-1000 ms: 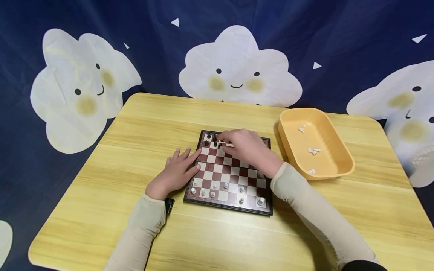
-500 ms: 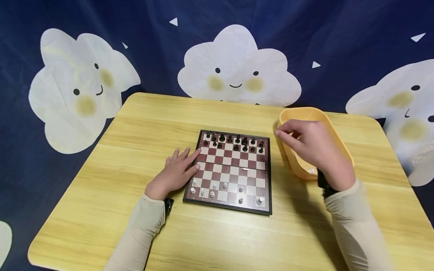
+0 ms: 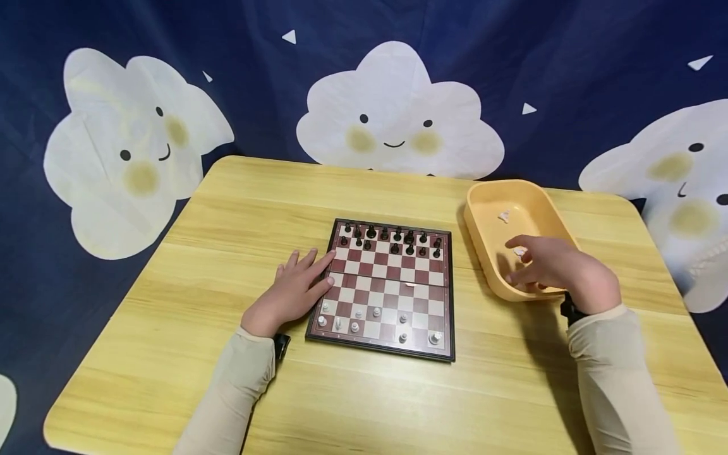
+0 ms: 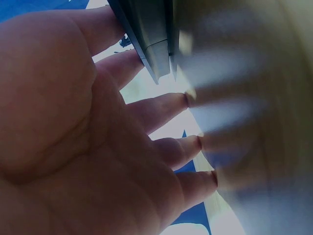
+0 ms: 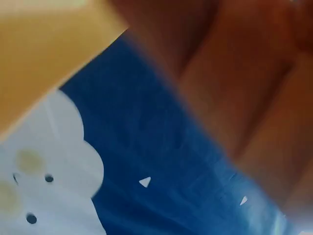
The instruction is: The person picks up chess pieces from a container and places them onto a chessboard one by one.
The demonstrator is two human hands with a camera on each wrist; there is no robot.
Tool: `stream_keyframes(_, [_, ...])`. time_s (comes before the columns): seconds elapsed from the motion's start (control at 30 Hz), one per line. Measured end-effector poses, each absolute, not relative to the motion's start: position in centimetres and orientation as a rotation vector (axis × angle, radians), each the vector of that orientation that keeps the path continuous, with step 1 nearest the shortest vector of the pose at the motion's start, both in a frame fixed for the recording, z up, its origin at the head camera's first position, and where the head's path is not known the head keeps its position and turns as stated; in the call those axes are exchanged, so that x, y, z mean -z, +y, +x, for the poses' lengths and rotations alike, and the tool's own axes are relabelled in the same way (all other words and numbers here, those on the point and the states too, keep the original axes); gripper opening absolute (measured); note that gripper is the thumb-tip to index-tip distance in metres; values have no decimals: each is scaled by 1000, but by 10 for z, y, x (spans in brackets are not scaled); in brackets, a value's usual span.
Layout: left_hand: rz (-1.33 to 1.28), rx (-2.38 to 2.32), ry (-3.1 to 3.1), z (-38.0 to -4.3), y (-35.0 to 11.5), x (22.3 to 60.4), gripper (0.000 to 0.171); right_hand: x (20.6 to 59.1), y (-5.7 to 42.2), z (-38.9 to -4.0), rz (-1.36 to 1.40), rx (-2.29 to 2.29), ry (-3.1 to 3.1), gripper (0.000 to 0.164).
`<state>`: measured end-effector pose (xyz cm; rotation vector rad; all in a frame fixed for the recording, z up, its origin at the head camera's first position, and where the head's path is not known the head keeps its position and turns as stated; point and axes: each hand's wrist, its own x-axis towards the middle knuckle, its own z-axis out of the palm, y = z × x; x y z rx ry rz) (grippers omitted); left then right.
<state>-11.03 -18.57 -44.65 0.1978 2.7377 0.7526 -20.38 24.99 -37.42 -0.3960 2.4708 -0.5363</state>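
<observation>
The chessboard [image 3: 375, 268] lies in the middle of the table, with small black chess pieces [image 3: 396, 236] in two rows along its far side. Several white chess pieces [image 3: 376, 312] stand near its front edge. My left hand [image 3: 290, 292] rests at the board's left edge, fingers spread; the left wrist view shows two of them against the board's dark side. Inside the orange bin [image 3: 476, 249], my right hand [image 3: 554, 264] reaches down with thumb and forefinger apart and nothing visible between them. A white piece [image 3: 520, 251] lies by its fingertips; the hand covers part of the bin.
Another white piece [image 3: 504, 217] lies at the far end of the bin. The wooden table [image 3: 364, 398] ends at a dark blue curtain [image 3: 256, 82] with white cloud prints. Between board and bin runs a narrow strip of table.
My right hand has left the black pieces at the board's far side and moved right, then lowered into the bin, its fingers spreading apart. My left hand has stayed at the board's edge.
</observation>
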Motion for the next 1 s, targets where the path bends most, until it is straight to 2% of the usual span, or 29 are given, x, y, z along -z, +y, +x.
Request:
stream_keyframes(0.17, [197,-754,2740,-111,-185,447,56,382,245,-205,-474,499,2409,68])
stream_keyframes(0.37, [203,-747,2755,-110,-187,447,56,391,241,-205,-791,301,2481,29])
stream_keyframes(0.63, [219,-740,2760,-111,-186,449,56,394,238,-202,-691,299,2427,15])
stream_keyframes(0.77, [222,-737,2761,-111,-186,449,56,390,238,-200,-707,266,2489,18])
stream_keyframes(0.9, [215,-736,2761,-112,-187,449,56,391,233,-201,-785,357,2587,40])
stream_keyframes(1.0, [214,-728,2763,-111,-186,449,56,395,229,-202,-869,474,2577,39])
